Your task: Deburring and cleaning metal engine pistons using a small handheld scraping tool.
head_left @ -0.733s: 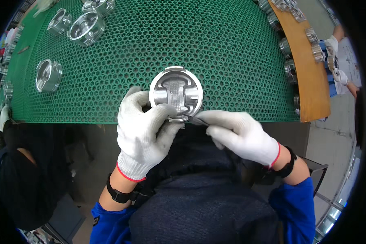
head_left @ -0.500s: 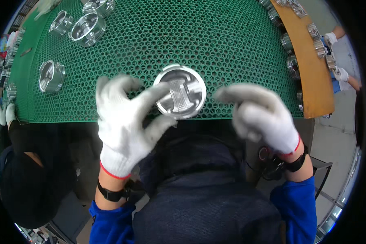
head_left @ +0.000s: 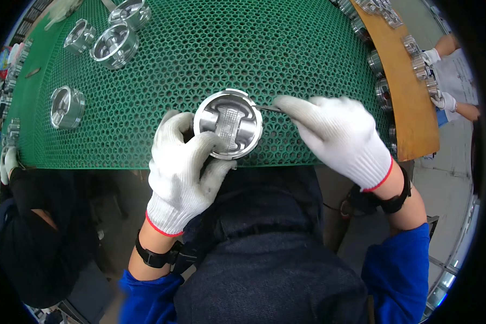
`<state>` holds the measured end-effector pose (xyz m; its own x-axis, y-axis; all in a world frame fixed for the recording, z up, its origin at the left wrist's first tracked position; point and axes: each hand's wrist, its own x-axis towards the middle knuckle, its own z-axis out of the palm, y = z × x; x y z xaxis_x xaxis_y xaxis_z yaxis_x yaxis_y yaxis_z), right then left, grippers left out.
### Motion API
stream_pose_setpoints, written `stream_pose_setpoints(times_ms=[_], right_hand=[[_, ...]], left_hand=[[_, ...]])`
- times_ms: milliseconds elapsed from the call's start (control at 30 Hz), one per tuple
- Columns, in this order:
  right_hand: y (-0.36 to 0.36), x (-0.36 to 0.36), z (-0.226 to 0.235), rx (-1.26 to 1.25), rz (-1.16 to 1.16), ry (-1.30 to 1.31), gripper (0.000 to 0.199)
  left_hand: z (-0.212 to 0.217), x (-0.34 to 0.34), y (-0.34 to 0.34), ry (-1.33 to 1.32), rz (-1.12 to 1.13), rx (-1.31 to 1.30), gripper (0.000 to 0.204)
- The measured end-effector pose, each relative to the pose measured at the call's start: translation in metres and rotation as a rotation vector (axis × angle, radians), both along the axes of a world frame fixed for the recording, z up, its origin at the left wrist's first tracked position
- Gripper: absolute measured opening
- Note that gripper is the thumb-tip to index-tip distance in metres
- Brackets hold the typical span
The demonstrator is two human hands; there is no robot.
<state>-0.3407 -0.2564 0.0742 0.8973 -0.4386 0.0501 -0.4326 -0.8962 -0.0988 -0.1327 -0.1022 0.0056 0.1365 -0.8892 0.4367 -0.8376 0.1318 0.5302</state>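
Note:
In front of me, at the near edge of a green mat, is a silver metal piston (head_left: 230, 121) with its hollow underside facing up. My left hand (head_left: 181, 154), in a white knit glove, grips it from the left, one finger reaching over the rim into the hollow. A thin dark metal tool (head_left: 268, 108) sticks out of my gloved right hand (head_left: 337, 129), which is closed round it. The tool's tip meets the piston's upper right rim; its handle is hidden in the glove.
Green honeycomb matting (head_left: 200, 59) covers the table. One piston (head_left: 67, 107) stands at left and several more (head_left: 115, 46) at far left. Along the right runs a wooden board (head_left: 410, 108), with pistons beside and on it. Co-workers' gloved hands (head_left: 444, 101) show at right, others (head_left: 8, 159) at left.
My right hand has come in to the piston's rim, and a thin tool now shows in it. My left hand has closed on the piston, which sits slightly further left.

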Motion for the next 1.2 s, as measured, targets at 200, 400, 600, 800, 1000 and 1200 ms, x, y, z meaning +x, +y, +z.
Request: stream_pose_setpoints(times_ms=[200, 400, 600, 800, 1000, 1200], right_hand=[[0.015, -0.003, 0.001, 0.109, -0.016, 0.041, 0.033], [0.048, -0.005, -0.015, 0.325, -0.038, -0.064, 0.037], [0.059, -0.011, 0.006, 1.601, -0.098, -0.04, 0.037], [0.079, -0.047, 0.017, 1.249, -0.475, -0.219, 0.039], [0.088, -0.063, -0.009, 1.072, -0.264, 0.022, 0.04], [0.075, -0.08, -0.026, 0.986, -0.23, -0.084, 0.042]], left_hand=[[-0.004, -0.006, 0.0, -0.033, 0.036, 0.002, 0.033], [0.003, -0.005, -0.006, 0.044, 0.029, -0.02, 0.03], [-0.003, 0.014, -0.008, -0.035, 0.014, -0.118, 0.03], [-0.008, 0.119, 0.036, -0.116, 0.519, -0.145, 0.026], [0.004, 0.079, 0.085, -0.297, 0.517, -0.253, 0.049], [-0.133, 0.041, 0.16, 0.016, 0.605, -0.105, 0.039]])
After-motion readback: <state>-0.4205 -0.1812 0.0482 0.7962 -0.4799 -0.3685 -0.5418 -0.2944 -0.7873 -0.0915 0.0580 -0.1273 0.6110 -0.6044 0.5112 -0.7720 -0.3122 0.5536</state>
